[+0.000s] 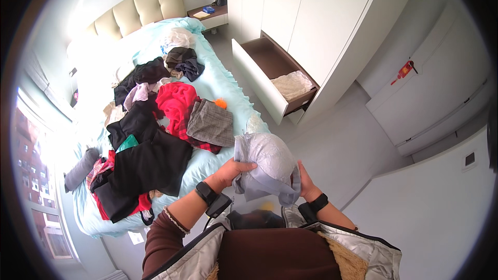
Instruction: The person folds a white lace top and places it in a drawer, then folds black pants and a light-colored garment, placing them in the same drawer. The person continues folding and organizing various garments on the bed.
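A pale lilac-grey lace bra (268, 155), its cups nested together, is between my hands beyond the bed's near corner. My left hand (229, 172) grips its left edge, thumb on top. My right hand (306, 182) holds the right side by the strap and band, its fingers partly hidden behind the cup. On the bed, left of the bra, lie a folded grey checked cloth (211, 122), a red-and-black plaid cloth (202, 144), a bright red garment (177, 99) and large black garments (149, 163).
The bed (229, 85) has a light blue ruffled cover. An open drawer (258, 85) of the white wardrobe (323, 11) juts towards the bed, with cream lace fabric (291, 84) inside. A rolled grey item (81, 169) lies at the bed's left edge. A door (432, 74) stands at the right.
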`<state>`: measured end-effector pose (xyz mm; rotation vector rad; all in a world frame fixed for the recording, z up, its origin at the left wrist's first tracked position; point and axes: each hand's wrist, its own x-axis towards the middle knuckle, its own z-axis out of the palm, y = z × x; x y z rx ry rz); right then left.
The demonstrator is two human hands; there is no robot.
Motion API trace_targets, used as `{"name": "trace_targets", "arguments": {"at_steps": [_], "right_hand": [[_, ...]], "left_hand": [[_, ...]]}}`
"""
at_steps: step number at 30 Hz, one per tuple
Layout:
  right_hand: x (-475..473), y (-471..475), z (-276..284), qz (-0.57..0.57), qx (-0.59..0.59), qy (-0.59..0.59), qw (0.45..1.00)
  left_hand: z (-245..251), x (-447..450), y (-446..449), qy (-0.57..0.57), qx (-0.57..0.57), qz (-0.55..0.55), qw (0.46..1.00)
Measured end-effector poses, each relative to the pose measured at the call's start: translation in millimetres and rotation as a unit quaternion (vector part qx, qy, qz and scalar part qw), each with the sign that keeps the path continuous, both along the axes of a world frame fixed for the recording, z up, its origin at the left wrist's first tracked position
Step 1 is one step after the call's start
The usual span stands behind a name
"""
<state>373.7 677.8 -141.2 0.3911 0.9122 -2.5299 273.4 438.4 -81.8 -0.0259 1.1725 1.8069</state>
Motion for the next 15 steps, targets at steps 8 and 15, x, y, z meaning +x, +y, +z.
{"name": "trace_targets", "arguments": {"at_steps": [8,15], "right_hand": [[15.2,60.7,-12.4,-0.002,0.017,0.053,0.998],[29.6,101.5,-25.6,0.035,0.038,0.009,0.999]], "left_hand": [[-15.1,4.2,62.3,-0.023,-0.041,0.025,0.999],[-35.1,-13.0,113.8,-0.067,0.013,-0.041,0.997]]}}
